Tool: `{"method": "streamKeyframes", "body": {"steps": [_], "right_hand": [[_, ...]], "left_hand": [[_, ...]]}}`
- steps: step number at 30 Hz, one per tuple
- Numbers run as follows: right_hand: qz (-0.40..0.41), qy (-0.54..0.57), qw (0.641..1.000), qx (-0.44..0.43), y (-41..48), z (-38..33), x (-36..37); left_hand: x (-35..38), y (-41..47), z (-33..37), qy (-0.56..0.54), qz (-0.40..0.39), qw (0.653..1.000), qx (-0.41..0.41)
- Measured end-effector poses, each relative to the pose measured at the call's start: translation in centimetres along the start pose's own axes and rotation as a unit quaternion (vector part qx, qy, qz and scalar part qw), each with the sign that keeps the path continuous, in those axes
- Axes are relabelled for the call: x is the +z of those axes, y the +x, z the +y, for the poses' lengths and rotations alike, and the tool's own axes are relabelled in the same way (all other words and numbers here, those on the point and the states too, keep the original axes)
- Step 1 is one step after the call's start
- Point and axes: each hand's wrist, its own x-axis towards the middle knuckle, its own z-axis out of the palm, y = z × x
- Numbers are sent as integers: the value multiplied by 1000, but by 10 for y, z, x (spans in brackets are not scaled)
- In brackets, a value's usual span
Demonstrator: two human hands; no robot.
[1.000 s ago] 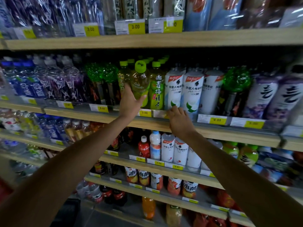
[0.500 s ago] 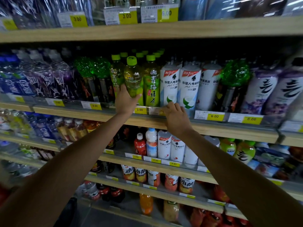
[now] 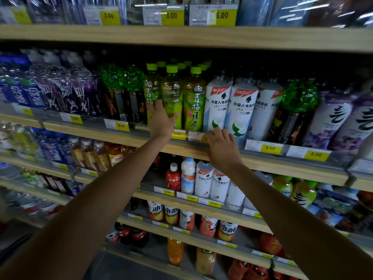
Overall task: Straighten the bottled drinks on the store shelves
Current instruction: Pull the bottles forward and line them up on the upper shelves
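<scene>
My left hand (image 3: 161, 121) grips the lower body of a green tea bottle (image 3: 171, 91) with a lime cap, standing at the front of the second shelf (image 3: 262, 161). It stands between two more green tea bottles, one to its left (image 3: 151, 88) and one to its right (image 3: 194, 100). My right hand (image 3: 222, 145) rests with curled fingers on the shelf's front rail, its fingertips at the foot of a white bottle (image 3: 217, 106). A second white bottle (image 3: 241, 110) stands just to the right.
Purple and blue bottles (image 3: 60, 91) fill the shelf to the left, and dark bottles with green tops (image 3: 121, 91) stand beside the teas. Yellow price tags (image 3: 270, 148) line each rail. Lower shelves (image 3: 201, 205) hold more drinks. The upper shelf board (image 3: 181, 36) hangs close above the caps.
The view has shifted slightly down the shelf. My left hand still holds the same green tea bottle, which has settled back into its row. My right hand stays on the rail.
</scene>
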Motion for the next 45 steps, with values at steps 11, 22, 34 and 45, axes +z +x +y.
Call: {"method": "streamKeyframes", "body": {"steps": [11,22,34,45], "right_hand": [[8,1,1000,5,-1,-2,2],[14,15,1000,4,-2,-1,1],[-77,78,992,-68,-29,22,-21],[63,121,981,138,-92,115,-68]], "left_hand": [[3,4,-5,-6,8,1000,10],[3,-3,-7,-11,1,1000,1],[13,-74,-1,230,-144,952,142],[55,-110,93,310,-166,851,390]]}}
